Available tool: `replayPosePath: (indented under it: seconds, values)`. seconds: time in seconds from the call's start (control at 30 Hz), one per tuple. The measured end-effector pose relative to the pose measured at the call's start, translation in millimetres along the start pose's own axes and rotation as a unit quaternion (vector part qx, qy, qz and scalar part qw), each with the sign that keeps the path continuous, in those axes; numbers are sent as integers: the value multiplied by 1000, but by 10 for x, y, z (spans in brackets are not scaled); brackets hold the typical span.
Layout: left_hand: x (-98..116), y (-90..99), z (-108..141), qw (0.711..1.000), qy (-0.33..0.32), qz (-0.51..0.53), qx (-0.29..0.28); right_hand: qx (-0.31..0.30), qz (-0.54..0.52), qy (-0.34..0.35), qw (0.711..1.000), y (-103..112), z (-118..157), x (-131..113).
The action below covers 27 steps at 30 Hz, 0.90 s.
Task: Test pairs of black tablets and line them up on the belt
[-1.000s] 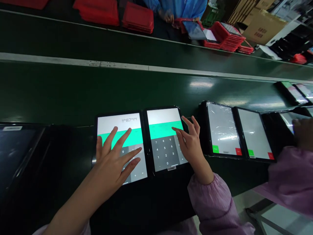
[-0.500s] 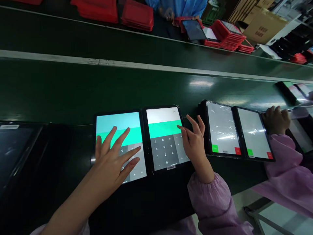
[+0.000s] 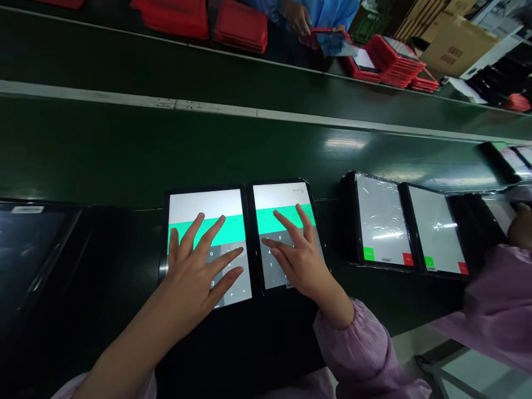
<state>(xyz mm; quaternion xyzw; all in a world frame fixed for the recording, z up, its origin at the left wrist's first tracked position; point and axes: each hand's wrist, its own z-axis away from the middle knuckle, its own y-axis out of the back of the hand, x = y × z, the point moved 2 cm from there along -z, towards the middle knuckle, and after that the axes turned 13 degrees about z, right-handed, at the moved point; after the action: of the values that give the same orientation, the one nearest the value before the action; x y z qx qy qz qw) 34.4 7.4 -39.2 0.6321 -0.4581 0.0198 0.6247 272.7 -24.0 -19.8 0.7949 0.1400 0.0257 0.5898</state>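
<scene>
Two tablets showing calculator keypads lie side by side on the dark green bench. Over the left tablet (image 3: 205, 204) my left hand (image 3: 193, 271) spreads its fingers, holding nothing and covering part of the keys. My right hand (image 3: 305, 257) is over the right tablet (image 3: 279, 194), fingers apart, its index fingertip at the upper left of the keypad. Whether that fingertip touches the glass, I cannot tell. Characters stand in the white strip at the top of the right screen.
Right of my hands lie two more tablets (image 3: 382, 208) with green and red corner squares, beside a co-worker's purple sleeve (image 3: 494, 293). A dark device (image 3: 37, 244) lies far left. Across the bench, a person in blue handles a red case (image 3: 318, 39) near red stacks (image 3: 241, 25).
My right hand has moved left from the right tablet's edge onto its keypad, and more characters show there. The left screen's top strip turned from cyan to white. The co-worker's hand moved right.
</scene>
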Motion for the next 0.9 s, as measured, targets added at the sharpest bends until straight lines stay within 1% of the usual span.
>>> replayPosePath:
  seconds: [0.07, 0.13, 0.17, 0.23, 0.3, 0.47, 0.63, 0.7, 0.8, 0.9]
  values:
    - [-7, 1, 8, 1000, 3, 7, 4, 51, 6, -52, 997, 0, 19, 119]
    - [-11, 3, 12, 1000, 0, 16, 10, 111, 23, -127, 985, -3, 57, 296]
    - [-12, 3, 13, 1000, -2, 18, 10, 130, 33, -157, 978, -11, 77, 381]
    - [-12, -1, 13, 1000, -9, 15, 8, 146, 48, -188, 970, -45, 105, 498]
    - [-12, -7, 13, 1000, -13, 9, 5, 142, 51, -189, 970, -85, 110, 525]
    - [-13, -3, 5, 1000, 1, 16, 13, 100, 37, -144, 984, -135, 78, 413]
    - [-3, -12, -7, 1000, 14, 15, 7, 144, 51, -179, 972, -136, 99, 464]
    - [4, -33, 0, 1000, 14, 13, 6, 142, 54, -168, 974, -155, 93, 467]
    - [-4, -41, 25, 1000, 17, 21, 7, 131, 64, -133, 980, -145, 56, 413]
    - [-63, 62, 53, 999, 9, 47, 17, 153, 60, -122, 979, -55, 1, 296]
